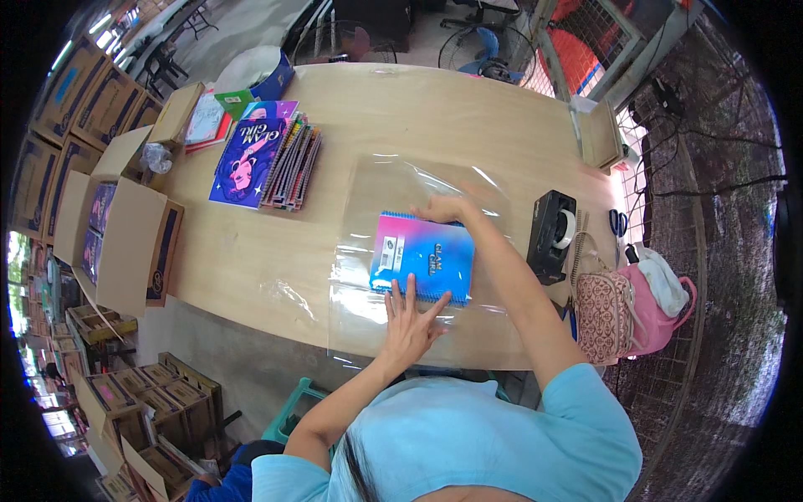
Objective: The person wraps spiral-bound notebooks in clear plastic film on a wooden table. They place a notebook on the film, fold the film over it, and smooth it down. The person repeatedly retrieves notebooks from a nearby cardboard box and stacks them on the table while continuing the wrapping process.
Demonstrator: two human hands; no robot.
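Observation:
A stack of spiral notebooks [422, 251] with a pink-and-blue cover lies on a sheet of clear plastic film [355, 230] at the middle of the table. Blue coils show along both its far and near edges. My left hand [407, 326] rests with spread fingers on the near edge of the cover. Across the far edge reaches my right hand [442, 209], its fingers stretched leftward along the coil and touching the film or the notebook. Whether those fingers pinch any film is too small to make out; they look loosely extended.
Left on the table [401, 109] stand piled purple notebooks [247, 163] and an open carton [138, 243]. At right are a black tape dispenser [552, 234], scissors [617, 222], and a pink bag [648, 314]. A cardboard box [596, 134] stands at the far right edge.

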